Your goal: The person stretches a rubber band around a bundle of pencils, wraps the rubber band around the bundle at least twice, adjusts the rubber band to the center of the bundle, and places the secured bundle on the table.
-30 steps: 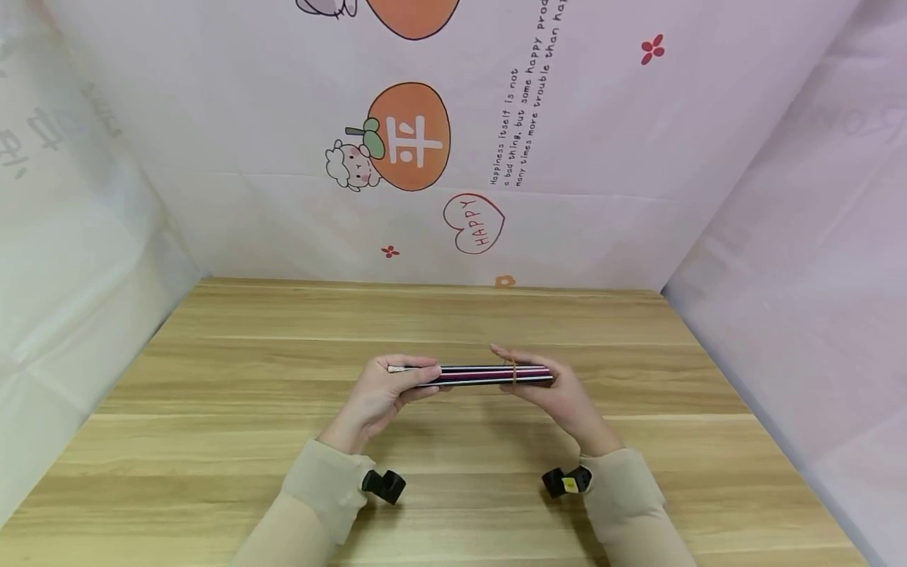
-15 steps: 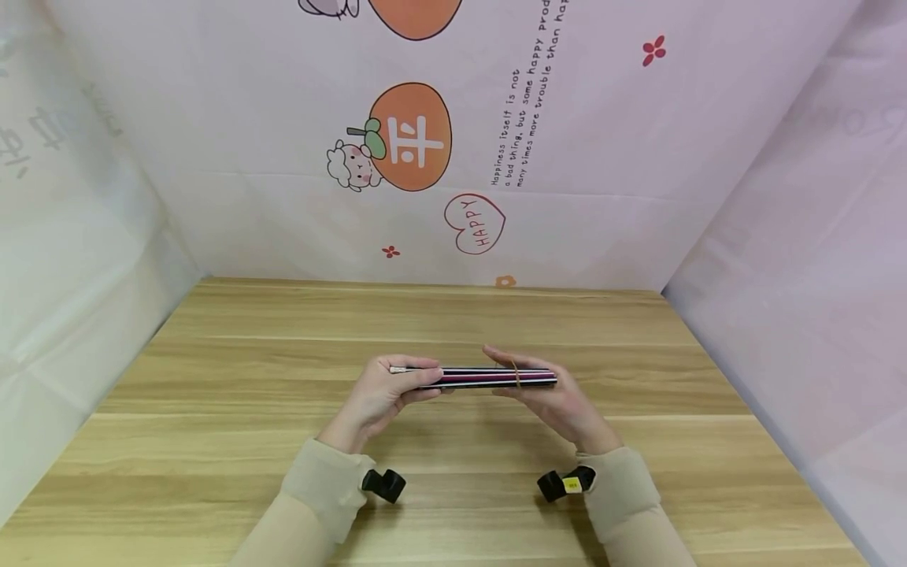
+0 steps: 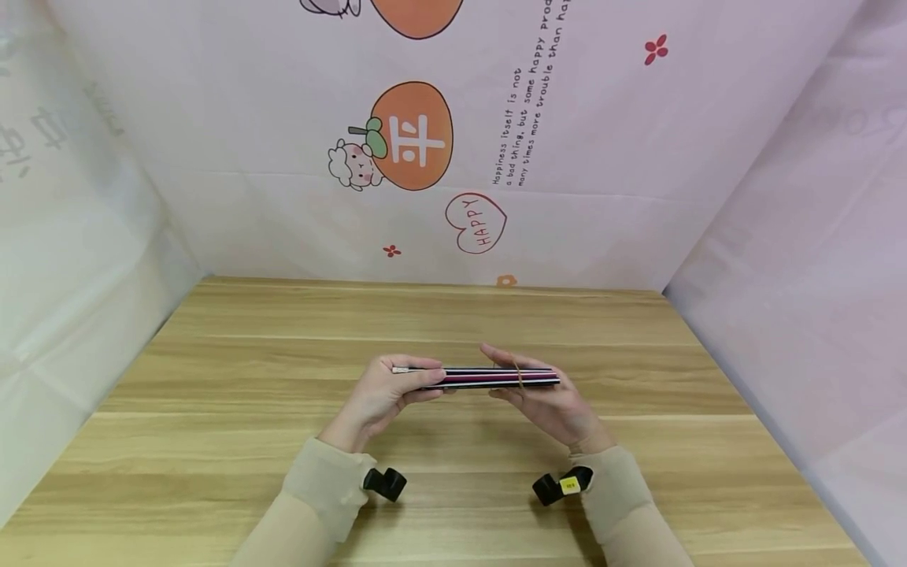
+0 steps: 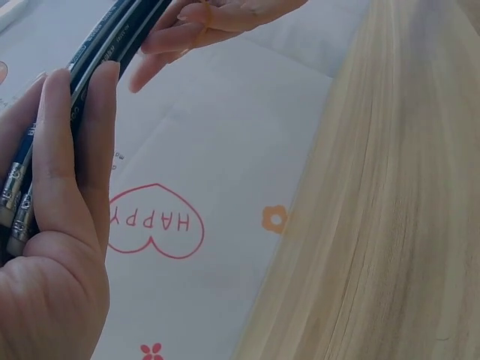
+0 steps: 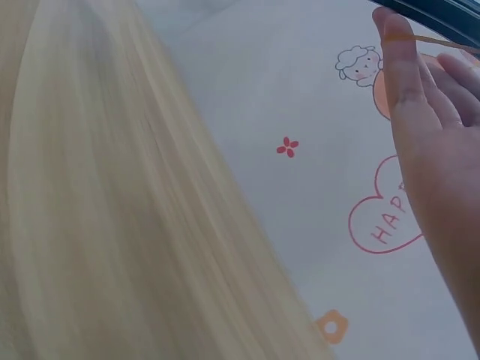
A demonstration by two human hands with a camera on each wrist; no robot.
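In the head view a bundle of dark pencils (image 3: 482, 378) lies level above the table, their sides striped with white and magenta. My left hand (image 3: 386, 390) grips the bundle near its left end; metal-collared eraser ends (image 4: 21, 217) show in the left wrist view. A thin orange-brown rubber band (image 3: 520, 372) crosses the pencils near their right end and also loops over fingers of my right hand (image 3: 560, 402). Those fingers are spread and mostly straight, on either side of the bundle. How the band runs behind the pencils is hidden.
A wooden table (image 3: 453, 323) lies beneath both hands. Printed white cloth (image 3: 588, 228) hangs behind it, with pale cloth walls at the left and right. A black camera mount (image 3: 385, 483) sits at each wrist.
My right hand has turned a little, and its upper fingertip has shifted left. The pencils and band have drifted slightly right in the head view. My left hand keeps its grip.
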